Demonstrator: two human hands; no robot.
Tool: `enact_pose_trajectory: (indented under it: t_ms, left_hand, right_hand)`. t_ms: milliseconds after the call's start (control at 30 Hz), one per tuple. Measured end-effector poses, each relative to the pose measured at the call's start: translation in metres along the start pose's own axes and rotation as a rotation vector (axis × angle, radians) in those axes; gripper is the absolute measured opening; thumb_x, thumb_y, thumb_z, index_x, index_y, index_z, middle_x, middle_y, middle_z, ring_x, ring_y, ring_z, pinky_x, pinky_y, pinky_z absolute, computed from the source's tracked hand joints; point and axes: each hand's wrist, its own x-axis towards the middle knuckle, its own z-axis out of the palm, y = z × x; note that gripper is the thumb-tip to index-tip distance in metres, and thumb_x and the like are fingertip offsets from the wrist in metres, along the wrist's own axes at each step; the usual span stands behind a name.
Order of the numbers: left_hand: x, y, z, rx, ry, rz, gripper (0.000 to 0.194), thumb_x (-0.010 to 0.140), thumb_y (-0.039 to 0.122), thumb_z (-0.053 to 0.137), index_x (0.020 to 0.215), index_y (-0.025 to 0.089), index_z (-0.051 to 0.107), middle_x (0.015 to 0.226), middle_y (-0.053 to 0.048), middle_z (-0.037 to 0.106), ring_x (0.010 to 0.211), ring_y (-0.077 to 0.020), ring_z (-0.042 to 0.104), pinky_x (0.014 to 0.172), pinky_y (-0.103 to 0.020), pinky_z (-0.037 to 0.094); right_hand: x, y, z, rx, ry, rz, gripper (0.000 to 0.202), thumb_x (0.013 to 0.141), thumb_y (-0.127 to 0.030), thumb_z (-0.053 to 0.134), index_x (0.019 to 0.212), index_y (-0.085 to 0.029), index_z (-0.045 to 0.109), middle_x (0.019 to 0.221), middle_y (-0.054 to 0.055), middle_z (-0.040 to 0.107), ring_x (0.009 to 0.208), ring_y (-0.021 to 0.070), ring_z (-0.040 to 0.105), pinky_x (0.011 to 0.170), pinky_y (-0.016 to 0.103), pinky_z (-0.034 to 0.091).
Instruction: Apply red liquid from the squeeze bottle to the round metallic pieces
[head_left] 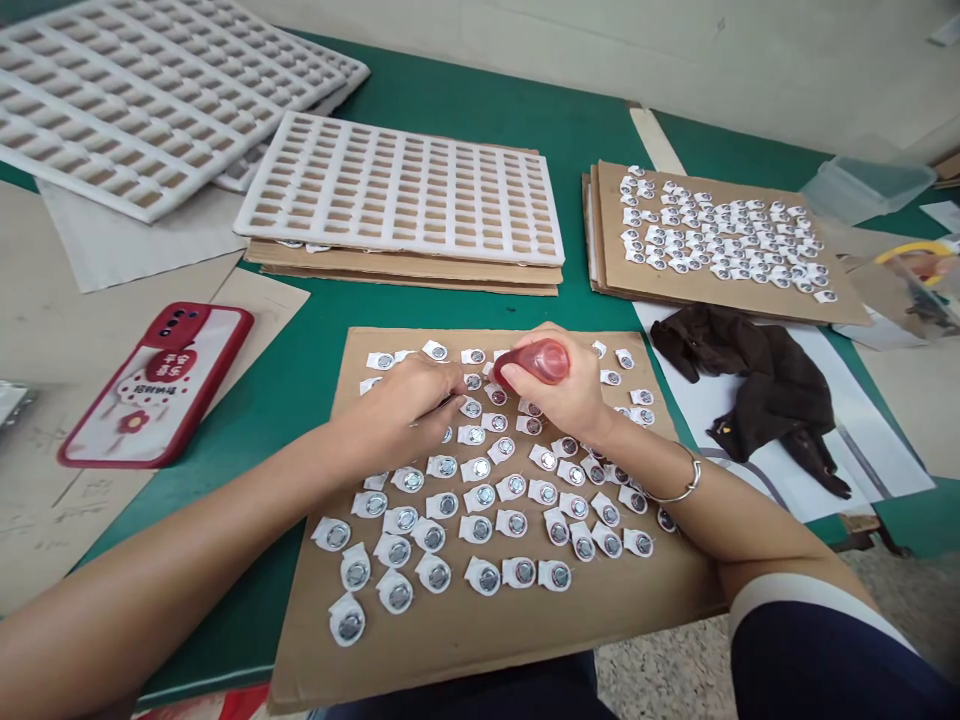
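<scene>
My right hand [570,385] is wrapped round a red squeeze bottle [541,361], its narrow end angled down to the left over the rows of small parts. Beside it, my left hand [420,395] has its fingers pinched together near the parts; whatever they hold is too small or hidden to name. Below both hands lies a cardboard sheet [450,650] bearing many small white tabs, each with a round silver disc, such as this white tab [484,577] near the front. Some tabs at the back are hidden by my hands.
White slotted trays [405,190] rest on cardboard at the back and far left. Another cardboard sheet [712,290] with similar tabs is at the back right. A red-edged phone case [161,385] lies left, a dark brown cloth [765,380] right, near a clear plastic box [870,190].
</scene>
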Motion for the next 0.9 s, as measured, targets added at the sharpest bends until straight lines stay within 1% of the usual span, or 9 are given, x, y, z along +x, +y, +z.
enact_pose_trajectory:
  t_ms: [233,500,733,900]
  left_hand:
    - [0.0007,0.0018,-0.0004,0.009,-0.001,-0.019,0.018,0.082,0.017,0.041,0.079,0.016,0.059,0.061,-0.002,0.054,0.061,-0.0149,0.052,0.060,-0.028,0.036]
    - [0.0000,0.0005,0.0005,0.007,0.009,-0.009,0.018,0.083,0.019,0.041,0.081,0.016,0.059,0.060,-0.001,0.054,0.061,-0.0147,0.052,0.061,-0.028,0.037]
    - [0.0004,0.0014,-0.0001,0.006,-0.029,-0.043,0.016,0.082,0.016,0.042,0.077,0.016,0.057,0.063,-0.001,0.054,0.063,-0.0144,0.051,0.063,-0.028,0.036]
    - [0.0006,0.0006,0.0005,-0.006,-0.024,-0.040,0.015,0.082,0.014,0.043,0.077,0.015,0.057,0.062,0.000,0.054,0.063,-0.0139,0.051,0.062,-0.028,0.035]
  right_hand:
    - [-0.0006,0.0019,0.0015,0.009,-0.010,-0.009,0.018,0.069,-0.034,0.067,0.080,-0.021,0.059,0.080,0.001,0.062,0.074,0.0138,0.060,0.071,0.032,0.049]
    - [-0.0008,0.0015,0.0021,0.005,-0.023,-0.023,0.017,0.070,-0.032,0.067,0.081,-0.022,0.059,0.080,0.001,0.061,0.074,0.0137,0.060,0.071,0.033,0.049]
    - [-0.0015,0.0010,0.0016,0.029,-0.038,-0.065,0.019,0.069,-0.030,0.069,0.083,-0.022,0.059,0.080,0.001,0.061,0.072,0.0130,0.058,0.069,0.032,0.049]
    - [-0.0016,0.0002,0.0027,0.033,-0.033,-0.107,0.020,0.068,-0.029,0.070,0.082,-0.022,0.058,0.079,0.000,0.061,0.072,0.0130,0.057,0.069,0.032,0.049]
